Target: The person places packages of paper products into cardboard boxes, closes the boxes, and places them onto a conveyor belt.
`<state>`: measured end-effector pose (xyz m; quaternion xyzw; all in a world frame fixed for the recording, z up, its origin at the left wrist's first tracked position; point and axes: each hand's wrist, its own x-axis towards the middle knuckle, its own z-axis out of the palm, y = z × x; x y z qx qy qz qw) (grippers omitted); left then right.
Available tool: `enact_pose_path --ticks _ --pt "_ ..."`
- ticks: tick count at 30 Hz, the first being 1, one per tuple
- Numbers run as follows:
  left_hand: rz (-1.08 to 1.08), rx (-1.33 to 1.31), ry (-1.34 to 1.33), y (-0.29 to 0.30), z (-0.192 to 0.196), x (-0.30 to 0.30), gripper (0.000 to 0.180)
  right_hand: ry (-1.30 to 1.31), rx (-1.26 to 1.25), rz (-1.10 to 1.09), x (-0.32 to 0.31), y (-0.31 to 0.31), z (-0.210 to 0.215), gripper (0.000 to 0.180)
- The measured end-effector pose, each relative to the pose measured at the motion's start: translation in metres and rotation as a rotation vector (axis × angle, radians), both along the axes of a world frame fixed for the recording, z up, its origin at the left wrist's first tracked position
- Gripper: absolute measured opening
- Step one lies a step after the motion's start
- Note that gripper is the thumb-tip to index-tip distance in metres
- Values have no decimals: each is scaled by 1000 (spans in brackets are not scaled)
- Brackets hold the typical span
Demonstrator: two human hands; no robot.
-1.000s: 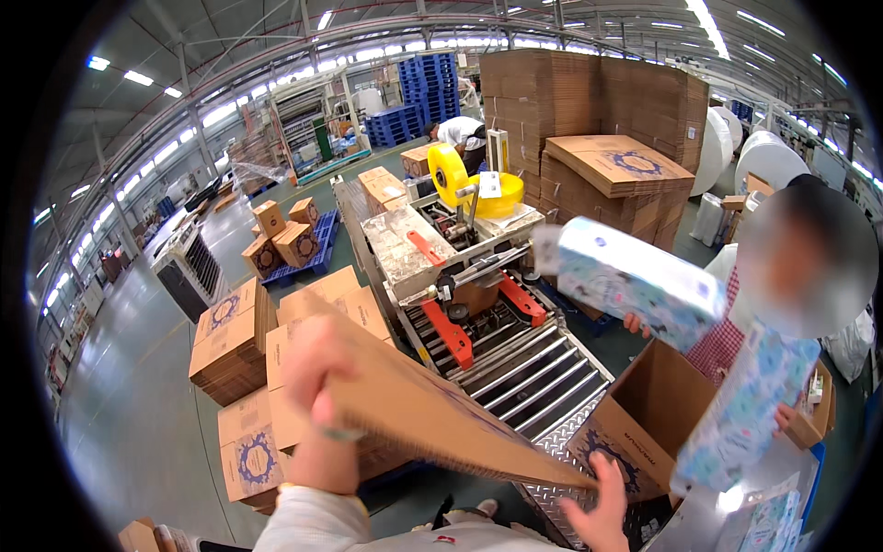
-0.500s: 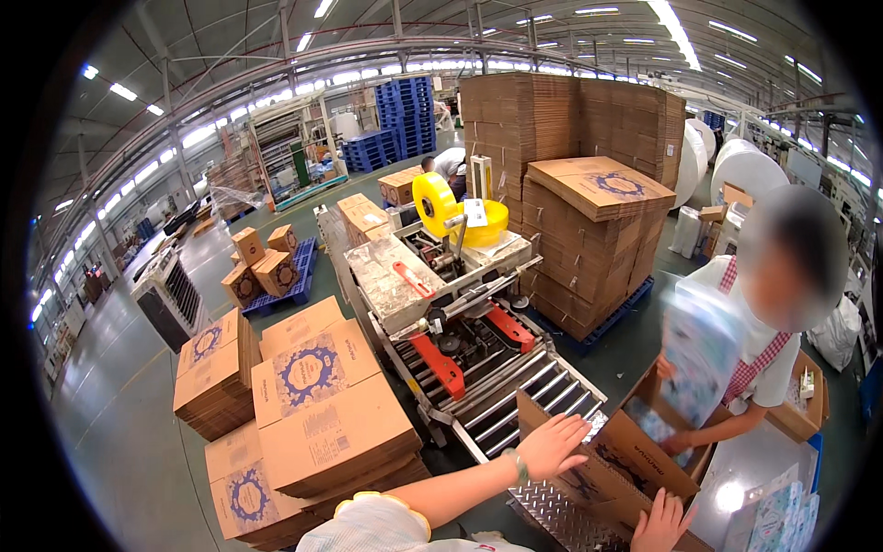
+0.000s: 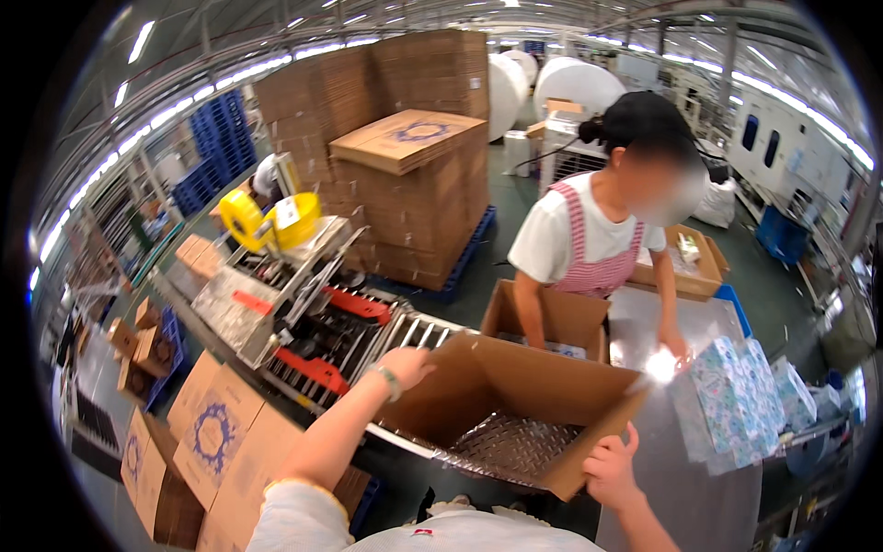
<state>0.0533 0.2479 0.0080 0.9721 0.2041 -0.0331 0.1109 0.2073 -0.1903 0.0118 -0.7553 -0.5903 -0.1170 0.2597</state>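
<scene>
A brown cardboard box (image 3: 552,377) stands in front of me, its walls spread into an open frame. Through its bottomless middle the diamond-pattern metal plate (image 3: 515,442) shows. My left hand (image 3: 407,366) is closed on the box's left side, near the roller conveyor. On the right, the fingers and thumb of my right hand (image 3: 611,467) hold the edge of the near right wall. Just beyond is a second open box (image 3: 506,308) with blue-and-white packs inside. A co-worker (image 3: 589,221) has one hand in that box and the other low over the metal table (image 3: 635,442).
Blue-patterned packs (image 3: 736,396) lie on the table at right. A taping machine (image 3: 303,304) with yellow tape rolls and a roller conveyor (image 3: 414,331) stand left. Flat carton stacks sit near left (image 3: 221,432) and, on a pallet, behind (image 3: 414,202).
My view has swung right. The box between my hands has widened from a narrow fold to an open frame. The co-worker no longer holds up a pack and now bends over the other box.
</scene>
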Motion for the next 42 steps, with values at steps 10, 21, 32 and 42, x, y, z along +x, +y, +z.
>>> enact_pose_path --ticks 10,21,32,42 --pt "-347 -407 320 -215 -75 47 32 15 -805 561 39 2 -12 16" --pt "-797 -14 386 -214 -186 -25 84 -76 -196 516 92 84 -3 54" --pt "-612 93 -49 -233 -14 20 84 127 -1345 400 112 57 -41 77" --pt "-217 392 -438 -51 -187 -45 40 1097 273 -213 125 84 -174 36"
